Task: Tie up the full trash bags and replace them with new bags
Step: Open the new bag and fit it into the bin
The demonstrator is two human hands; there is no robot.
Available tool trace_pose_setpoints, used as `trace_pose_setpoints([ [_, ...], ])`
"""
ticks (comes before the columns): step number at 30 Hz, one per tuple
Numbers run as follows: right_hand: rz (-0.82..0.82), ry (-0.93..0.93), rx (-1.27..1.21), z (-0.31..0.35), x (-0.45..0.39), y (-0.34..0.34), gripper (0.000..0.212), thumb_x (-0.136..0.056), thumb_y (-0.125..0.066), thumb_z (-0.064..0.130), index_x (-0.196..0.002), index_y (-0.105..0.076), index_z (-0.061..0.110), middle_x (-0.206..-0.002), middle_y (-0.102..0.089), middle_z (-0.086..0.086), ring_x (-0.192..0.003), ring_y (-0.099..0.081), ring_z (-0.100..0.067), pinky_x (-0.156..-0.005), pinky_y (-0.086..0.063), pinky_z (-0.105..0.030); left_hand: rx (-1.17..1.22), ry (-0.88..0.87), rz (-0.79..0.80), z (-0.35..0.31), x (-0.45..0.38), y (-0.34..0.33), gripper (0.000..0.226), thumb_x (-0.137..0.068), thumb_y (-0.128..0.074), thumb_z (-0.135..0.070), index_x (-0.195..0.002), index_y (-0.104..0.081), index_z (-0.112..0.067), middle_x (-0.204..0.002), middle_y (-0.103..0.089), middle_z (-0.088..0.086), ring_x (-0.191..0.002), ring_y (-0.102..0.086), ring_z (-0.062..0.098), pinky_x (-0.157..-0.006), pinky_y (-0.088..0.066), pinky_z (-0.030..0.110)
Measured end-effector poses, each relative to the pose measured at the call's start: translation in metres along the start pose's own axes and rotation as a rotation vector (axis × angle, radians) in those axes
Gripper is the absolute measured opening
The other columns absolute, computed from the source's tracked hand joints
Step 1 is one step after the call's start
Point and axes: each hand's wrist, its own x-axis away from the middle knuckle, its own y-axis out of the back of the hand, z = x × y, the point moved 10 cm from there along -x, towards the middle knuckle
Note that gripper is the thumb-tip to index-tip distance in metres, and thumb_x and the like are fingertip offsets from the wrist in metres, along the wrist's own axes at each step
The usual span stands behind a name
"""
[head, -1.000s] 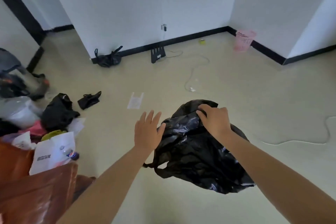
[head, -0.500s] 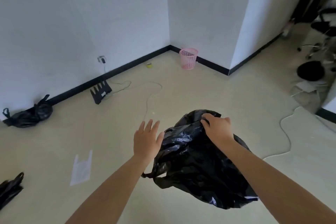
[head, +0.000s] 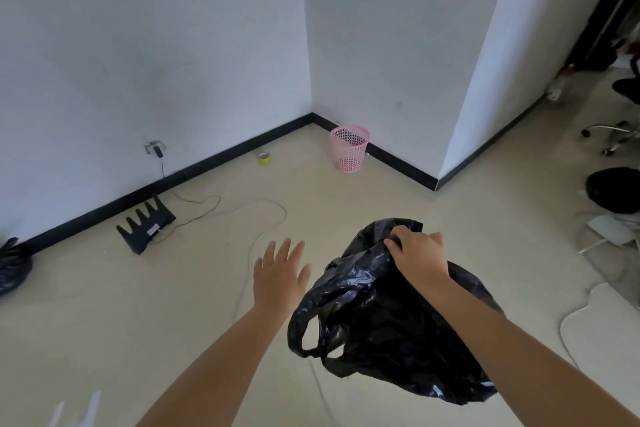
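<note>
The black bag (head: 391, 319) hangs in the air in front of me, crumpled and slack, one handle loop dangling at its lower left; my right hand (head: 417, 258) grips a bunch of the plastic at its top, fingers curled into the film; my left hand (head: 277, 276) floats just beside the bag with fingers spread and straight, holding nothing. The pink mesh basket (head: 348, 148) stands well apart in the corner by the black skirting, and looks to have no liner, so I judge this bag is meant for it. The risks as I see them: the film is thin and slippery, so a one-handed pinch could slide off; the white cable (head: 263, 218) loops across the floor between me and the basket and could catch a foot; the light basket may tip when I stretch the mouth over its rim. A black router (head: 145, 227) and a roll of yellow tape (head: 265, 158) sit near the wall.
</note>
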Motion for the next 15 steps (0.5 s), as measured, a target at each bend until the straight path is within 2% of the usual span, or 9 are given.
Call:
trace_pose_setpoints([
  [6, -0.02, 0.032, 0.061, -0.009, -0.162, -0.009, 0.029, -0.097, -0.033, 0.035, -0.111, -0.051, 0.017, -0.082, -0.07, -0.005, -0.08, -0.063, -0.024, -0.079, -0.029, -0.03, -0.005, 0.057, -0.005, 0.004, -0.138, 0.007, 0.05, -0.097, -0.023, -0.042, -0.144, -0.013, -0.029, -0.156, -0.013, -0.003, -0.145, -0.004, 0.023, -0.117, -0.014, 0.04],
  [15, -0.068, 0.003, 0.12, -0.007, -0.403, -0.018, 0.03, -0.097, -0.033, 0.034, -0.108, -0.053, 0.016, -0.084, -0.07, -0.006, -0.083, -0.062, -0.025, -0.085, -0.03, -0.032, 0.001, 0.026, -0.027, 0.018, -0.404, 0.043, 0.051, -0.096, -0.023, -0.043, -0.144, -0.014, -0.03, -0.157, -0.013, -0.002, -0.145, -0.003, 0.023, -0.117, -0.011, 0.042],
])
